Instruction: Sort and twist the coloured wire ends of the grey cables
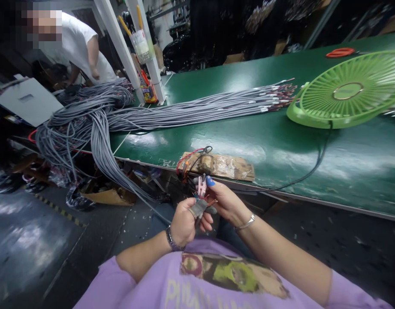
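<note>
Wires (196, 196) are clasped by the left hand (184, 221), splayed between eleven and two o'clock; at their twelve o'clock, a pink tool (202, 187), aligned twelve-to-six, is pinched by the nearer right hand (225, 201).

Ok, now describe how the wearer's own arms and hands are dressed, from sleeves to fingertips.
The left sleeve and right sleeve are light purple, ending near the elbows. The left hand has a dark band at the wrist and a grey thumb covering. The right hand has a shiny silver bangle at the wrist and a bright blue thumb covering.
</note>
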Motion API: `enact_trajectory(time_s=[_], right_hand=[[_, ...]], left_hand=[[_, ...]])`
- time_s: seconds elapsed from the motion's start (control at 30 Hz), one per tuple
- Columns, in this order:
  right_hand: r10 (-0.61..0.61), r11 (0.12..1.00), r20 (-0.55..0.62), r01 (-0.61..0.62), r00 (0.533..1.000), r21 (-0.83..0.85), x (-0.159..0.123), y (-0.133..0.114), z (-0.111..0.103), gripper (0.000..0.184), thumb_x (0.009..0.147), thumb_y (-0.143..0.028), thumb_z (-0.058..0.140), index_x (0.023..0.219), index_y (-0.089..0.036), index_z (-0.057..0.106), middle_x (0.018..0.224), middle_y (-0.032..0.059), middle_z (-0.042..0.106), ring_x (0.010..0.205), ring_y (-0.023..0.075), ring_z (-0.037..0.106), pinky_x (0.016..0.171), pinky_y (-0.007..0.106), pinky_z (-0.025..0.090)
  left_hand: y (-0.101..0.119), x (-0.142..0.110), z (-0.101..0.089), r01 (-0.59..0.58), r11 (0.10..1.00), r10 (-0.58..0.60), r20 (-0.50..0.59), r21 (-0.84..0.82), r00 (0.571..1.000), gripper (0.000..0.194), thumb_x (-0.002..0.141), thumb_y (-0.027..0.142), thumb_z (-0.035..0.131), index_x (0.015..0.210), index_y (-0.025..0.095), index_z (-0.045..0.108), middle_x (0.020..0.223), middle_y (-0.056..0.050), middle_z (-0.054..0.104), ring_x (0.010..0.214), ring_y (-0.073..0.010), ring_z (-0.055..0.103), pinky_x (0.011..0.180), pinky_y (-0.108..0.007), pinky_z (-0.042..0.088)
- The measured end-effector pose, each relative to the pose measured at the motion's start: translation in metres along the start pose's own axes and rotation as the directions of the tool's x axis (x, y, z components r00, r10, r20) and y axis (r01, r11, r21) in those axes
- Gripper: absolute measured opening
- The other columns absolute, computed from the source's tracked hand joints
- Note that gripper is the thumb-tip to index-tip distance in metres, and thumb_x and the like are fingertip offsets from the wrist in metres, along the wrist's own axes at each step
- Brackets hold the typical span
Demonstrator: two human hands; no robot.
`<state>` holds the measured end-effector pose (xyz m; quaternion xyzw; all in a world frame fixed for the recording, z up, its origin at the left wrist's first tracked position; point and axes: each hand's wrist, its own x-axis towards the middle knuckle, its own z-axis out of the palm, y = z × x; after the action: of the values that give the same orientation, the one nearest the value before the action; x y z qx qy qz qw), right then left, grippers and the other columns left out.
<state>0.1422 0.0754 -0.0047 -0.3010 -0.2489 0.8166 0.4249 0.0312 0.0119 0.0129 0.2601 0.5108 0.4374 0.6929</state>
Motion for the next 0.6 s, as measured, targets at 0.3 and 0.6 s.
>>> enact_trajectory(time_s=[0.3,0.6], right_hand=[[0.058,0.997,0.013,-0.059,0.998,0.057,-0.001,0.006,-0.005,0.045,0.059,-0.060,0.079,0.067,-0.017,0.067,0.057,-0.0002,0.060,0.049,0.0098,0.050,0.046,0.021,0.043],[0.054,0.998,0.056,-0.052,0.997,-0.021,-0.008,-0.003,0.003,0.035,0.061,-0.048,0.081,0.074,-0.017,0.069,0.058,-0.0016,0.058,0.053,0.0097,0.049,0.050,0.021,0.042]], left_hand=[[0.001,-0.006,-0.001,-0.018,1.000,0.017,-0.030,-0.004,0.999,0.046,0.050,0.055,0.076,0.063,0.015,0.058,0.044,0.000,0.060,0.032,-0.0099,0.051,0.033,-0.018,0.029],[-0.006,-0.010,-0.008,-0.228,0.968,0.235,-0.064,0.101,0.970,0.048,0.060,0.062,0.073,0.068,0.015,0.062,0.049,-0.001,0.064,0.036,-0.0112,0.056,0.035,-0.019,0.039]])
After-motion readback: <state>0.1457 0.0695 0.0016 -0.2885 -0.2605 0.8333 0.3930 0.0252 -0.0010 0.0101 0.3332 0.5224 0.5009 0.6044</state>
